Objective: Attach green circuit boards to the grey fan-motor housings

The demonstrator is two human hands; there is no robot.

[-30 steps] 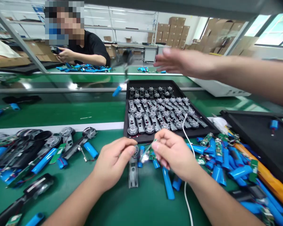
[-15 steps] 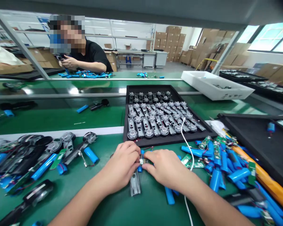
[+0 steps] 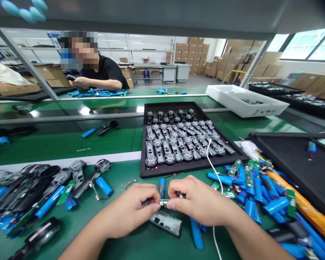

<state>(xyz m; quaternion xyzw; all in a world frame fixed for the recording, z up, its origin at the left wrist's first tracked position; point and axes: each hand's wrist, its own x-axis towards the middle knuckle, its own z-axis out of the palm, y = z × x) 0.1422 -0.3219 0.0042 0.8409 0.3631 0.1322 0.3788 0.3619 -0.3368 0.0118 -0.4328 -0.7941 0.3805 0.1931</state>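
Note:
My left hand [image 3: 137, 206] and my right hand [image 3: 195, 196] are closed and meet in front of the black tray. Thumbs and fingertips pinch a small circuit board [image 3: 164, 203] with a white connector from both sides; the fingers hide much of it. Just below, a grey plastic housing [image 3: 168, 223] slants down to the right, its upper end covered by my left hand. Whether that hand also grips the housing, I cannot tell. A blue cylindrical battery [image 3: 161, 186] lies beyond the fingertips, with thin wires near it. Another battery [image 3: 196, 233] rests under my right wrist.
A black foam tray [image 3: 148, 171] holds rows of grey housings with round parts. Batteries and boards [image 3: 256, 191] pile up right, beside a white cable [image 3: 215, 169]. More housings [image 3: 40, 180] lie left. A white bin [image 3: 249, 108] stands behind; a person [image 3: 105, 74] works across the bench.
My hands sit lower in view. The grey housing has turned from pointing toward me to slanting right. The blue battery between my hands now shows more clearly beyond them.

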